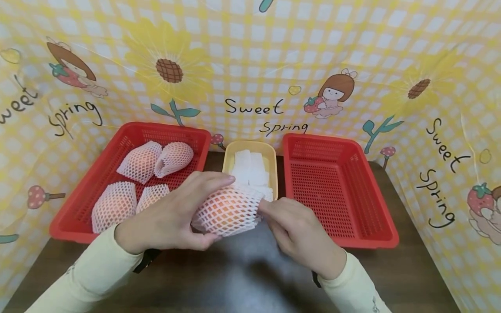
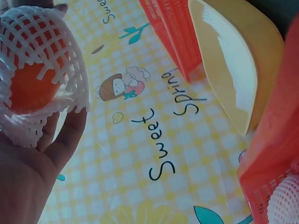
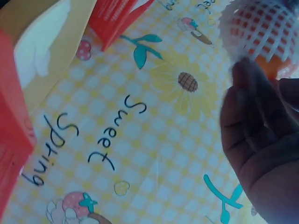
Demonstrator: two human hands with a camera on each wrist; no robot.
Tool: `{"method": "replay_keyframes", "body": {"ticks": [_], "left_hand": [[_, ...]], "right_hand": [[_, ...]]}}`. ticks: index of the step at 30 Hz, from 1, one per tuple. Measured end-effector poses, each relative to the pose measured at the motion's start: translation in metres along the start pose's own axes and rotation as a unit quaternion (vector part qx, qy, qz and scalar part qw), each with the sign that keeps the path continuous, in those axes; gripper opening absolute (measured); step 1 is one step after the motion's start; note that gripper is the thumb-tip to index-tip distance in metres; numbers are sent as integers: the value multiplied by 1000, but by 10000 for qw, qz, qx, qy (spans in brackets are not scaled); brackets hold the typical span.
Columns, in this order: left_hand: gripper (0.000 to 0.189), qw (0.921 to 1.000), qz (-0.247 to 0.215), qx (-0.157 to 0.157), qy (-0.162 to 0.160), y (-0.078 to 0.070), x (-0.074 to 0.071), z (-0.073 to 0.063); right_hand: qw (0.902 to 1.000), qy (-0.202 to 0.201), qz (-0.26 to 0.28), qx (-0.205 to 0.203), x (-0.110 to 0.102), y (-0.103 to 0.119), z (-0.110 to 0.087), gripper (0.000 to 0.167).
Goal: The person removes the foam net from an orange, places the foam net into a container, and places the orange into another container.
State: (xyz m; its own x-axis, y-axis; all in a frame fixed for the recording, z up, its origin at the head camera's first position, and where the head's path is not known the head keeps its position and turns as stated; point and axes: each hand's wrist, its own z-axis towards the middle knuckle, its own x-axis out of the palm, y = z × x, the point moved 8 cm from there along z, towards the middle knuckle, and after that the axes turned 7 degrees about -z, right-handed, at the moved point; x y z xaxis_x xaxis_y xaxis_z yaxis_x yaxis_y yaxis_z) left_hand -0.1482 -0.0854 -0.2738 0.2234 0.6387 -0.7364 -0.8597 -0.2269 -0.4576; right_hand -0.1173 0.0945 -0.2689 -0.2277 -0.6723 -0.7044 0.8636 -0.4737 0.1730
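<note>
Along the near side I see bare tabletop (image 1: 188, 282) with room to slide across, and the right basket (image 1: 321, 191) lies open from above. The left hand (image 1: 172, 213), right hand (image 1: 303, 234) and netted fruit (image 1: 228, 211) between them block the near end of the yellow tray (image 1: 250, 145); patterned cloth (image 1: 250, 61) closes the far side.

Black, handwritten-style lettering (image 1: 254, 107) reading "Sweet Spring" stands on the yellow-and-white checked, patterned sheet (image 1: 242, 48) behind the worktop. In the head view, the pair appears at the centre, again down the right side, slanting, and on the left, where the frame's edge cuts the first word to "weet". In the left wrist view, "Sweet" and "Spring" stand sideways near the centre, with part of "Sweet" at the upper edge. In the right wrist view, both words run tilted across the centre and left, with cut-off letters along the top.
</note>
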Motion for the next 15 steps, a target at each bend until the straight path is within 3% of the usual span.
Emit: {"method": "replay_keyframes", "body": {"ticks": [6, 12, 15], "left_hand": [[97, 9998, -195, -23, 82, -5, 7, 1], [98, 9999, 116, 9, 95, -7, 14, 8], [100, 9997, 224, 48, 62, -8, 16, 10]], "right_hand": [[9989, -138, -452, 21, 1, 1, 0, 23], [9961, -877, 28, 15, -10, 11, 8, 18], [9937, -1057, 355, -50, -13, 14, 11, 16]]}}
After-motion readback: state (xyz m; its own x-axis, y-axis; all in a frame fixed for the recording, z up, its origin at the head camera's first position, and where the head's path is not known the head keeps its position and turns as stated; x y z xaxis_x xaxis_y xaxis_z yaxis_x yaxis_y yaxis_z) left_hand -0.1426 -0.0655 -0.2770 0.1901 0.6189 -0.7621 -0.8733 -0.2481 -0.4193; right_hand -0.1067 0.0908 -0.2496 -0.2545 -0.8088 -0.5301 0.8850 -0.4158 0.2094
